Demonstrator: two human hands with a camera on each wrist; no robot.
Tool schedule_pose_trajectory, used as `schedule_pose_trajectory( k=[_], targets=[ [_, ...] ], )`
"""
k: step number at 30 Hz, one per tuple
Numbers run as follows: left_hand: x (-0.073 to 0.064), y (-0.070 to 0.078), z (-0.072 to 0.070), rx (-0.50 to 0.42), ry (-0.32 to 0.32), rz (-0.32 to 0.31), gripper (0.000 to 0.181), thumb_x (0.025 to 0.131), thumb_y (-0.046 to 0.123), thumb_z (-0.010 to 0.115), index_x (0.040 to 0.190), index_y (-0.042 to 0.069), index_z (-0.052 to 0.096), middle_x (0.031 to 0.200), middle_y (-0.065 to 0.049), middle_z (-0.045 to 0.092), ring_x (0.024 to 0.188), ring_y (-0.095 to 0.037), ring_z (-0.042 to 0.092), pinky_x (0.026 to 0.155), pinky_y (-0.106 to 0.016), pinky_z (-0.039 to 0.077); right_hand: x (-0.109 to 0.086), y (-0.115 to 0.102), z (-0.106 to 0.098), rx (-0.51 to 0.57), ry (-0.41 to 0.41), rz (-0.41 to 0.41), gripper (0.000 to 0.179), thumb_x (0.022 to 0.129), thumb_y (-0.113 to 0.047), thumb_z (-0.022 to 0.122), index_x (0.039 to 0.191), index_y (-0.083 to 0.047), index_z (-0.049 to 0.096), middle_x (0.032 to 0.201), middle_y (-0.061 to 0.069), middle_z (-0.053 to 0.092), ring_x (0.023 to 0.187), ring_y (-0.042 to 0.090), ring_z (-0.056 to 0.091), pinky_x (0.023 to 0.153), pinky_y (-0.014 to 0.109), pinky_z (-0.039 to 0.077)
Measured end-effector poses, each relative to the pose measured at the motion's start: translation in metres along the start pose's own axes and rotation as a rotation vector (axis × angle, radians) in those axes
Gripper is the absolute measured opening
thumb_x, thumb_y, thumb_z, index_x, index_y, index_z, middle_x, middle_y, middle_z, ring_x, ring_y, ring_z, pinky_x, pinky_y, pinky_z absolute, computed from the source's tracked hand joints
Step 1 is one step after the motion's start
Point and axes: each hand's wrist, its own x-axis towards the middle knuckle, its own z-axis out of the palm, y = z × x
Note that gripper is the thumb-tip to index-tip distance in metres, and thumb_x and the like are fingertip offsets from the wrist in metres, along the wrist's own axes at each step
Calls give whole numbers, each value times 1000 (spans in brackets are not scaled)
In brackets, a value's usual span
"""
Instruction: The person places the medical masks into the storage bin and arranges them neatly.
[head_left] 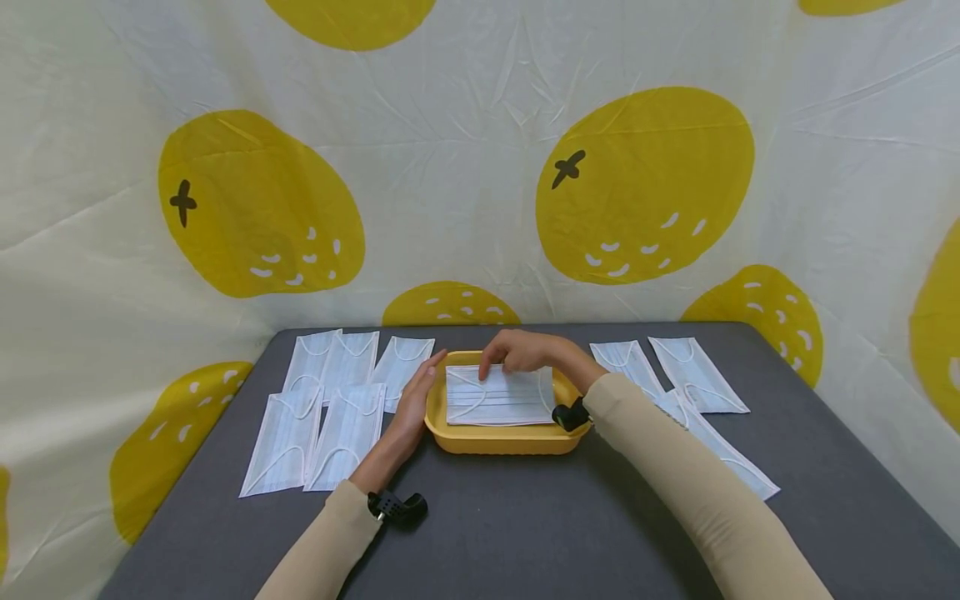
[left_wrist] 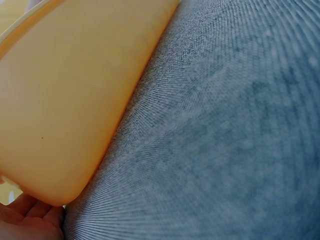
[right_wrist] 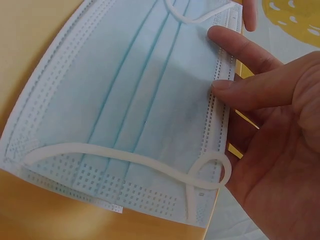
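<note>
A yellow tray [head_left: 510, 442] sits on the dark table, holding a small stack of pale blue face masks [head_left: 498, 400]. My left hand [head_left: 415, 400] rests along the tray's left side with its fingers extended; in the left wrist view, its fingers [left_wrist: 32, 215] touch the outside of the tray's corner. My right hand [head_left: 521, 350] reaches over the far rim and grips the top face mask [right_wrist: 135, 100] at its far edge. The thumb and index finger lie on the mask's upper face, while other fingers go behind the edge, partly hidden. White ear loops lie across the mask.
Several face masks [head_left: 345, 433] lie in two rows left of the tray. Three more masks [head_left: 697, 375] lie to the right, partly behind the right sleeve [head_left: 667, 450]. Behind the table [head_left: 495, 533] hangs a white curtain [head_left: 450, 192] with yellow fruit prints.
</note>
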Motion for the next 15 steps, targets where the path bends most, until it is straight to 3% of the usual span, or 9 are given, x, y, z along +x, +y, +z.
schedule_pose_trajectory(
  k=[8,15],
  targets=[
    [0,0,0,0,-9,-7,46,106,39,25,149,28,34,155,6,31,144,-19,27,120,-47,19,-1,-3,1,9,19,17,50,84,14,40,108,-14,72,118,0,66,106,17,56,100,39,47],
    [0,1,-1,0,3,-24,45,105,40,26,148,31,35,153,11,32,143,-17,29,120,-45,20,-1,-5,2,29,32,56,43,87,10,43,109,-13,73,119,1,66,106,18,56,99,39,48]
  ],
)
